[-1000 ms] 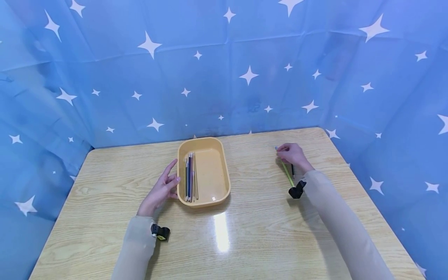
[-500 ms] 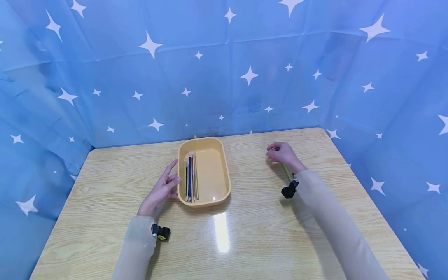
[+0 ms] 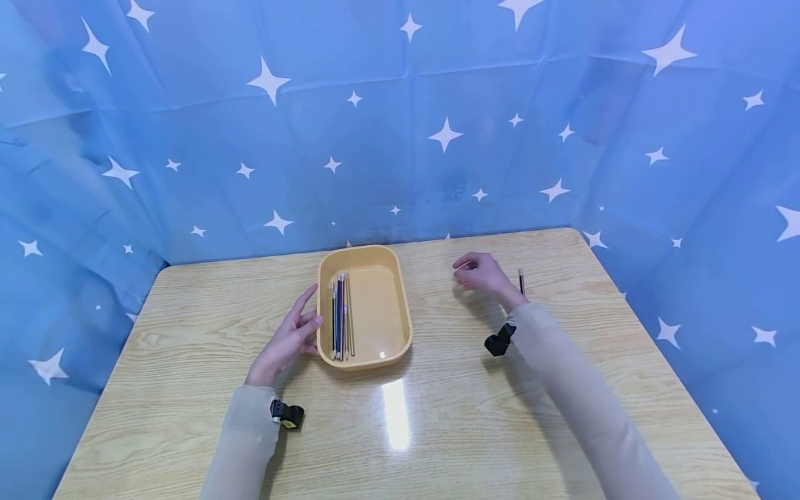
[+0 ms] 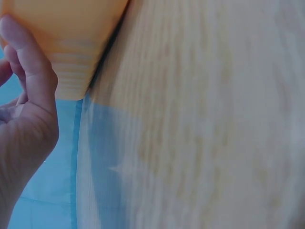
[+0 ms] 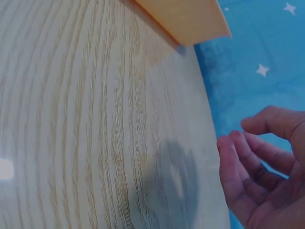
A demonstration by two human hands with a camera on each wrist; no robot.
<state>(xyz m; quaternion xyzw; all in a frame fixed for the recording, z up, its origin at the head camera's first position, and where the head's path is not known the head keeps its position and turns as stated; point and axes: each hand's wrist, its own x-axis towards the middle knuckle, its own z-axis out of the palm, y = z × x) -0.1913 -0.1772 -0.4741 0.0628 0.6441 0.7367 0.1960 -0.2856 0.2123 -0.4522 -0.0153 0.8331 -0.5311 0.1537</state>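
A yellow tray (image 3: 381,362) holds several pencils (image 3: 339,316) lying lengthwise along its left side. At the tray's left wall is my left hand (image 3: 290,340), index finger extended and thumb tip at the rim; the left wrist view has these fingers against the outer wall. My right hand (image 3: 484,273) is above the table, between the tray and a dark pencil (image 3: 521,281) on the right. In the right wrist view its fingers (image 5: 228,157) are loosely bent, thumb apart, nothing seen between them. The green pencil from the earlier frames is mostly or wholly hidden by my right arm.
The wood-grain table (image 3: 437,430) ends at the back against a blue curtain (image 3: 375,139) printed with white stars. More of this curtain hangs at both sides. Each wrist carries a small black camera (image 3: 500,340). A bright reflection lies on the tabletop before the tray.
My right hand has moved left, from the green pencil towards the tray, and the dark pencil's upper end now shows behind it. My left hand, the tray and its pencils stay put.
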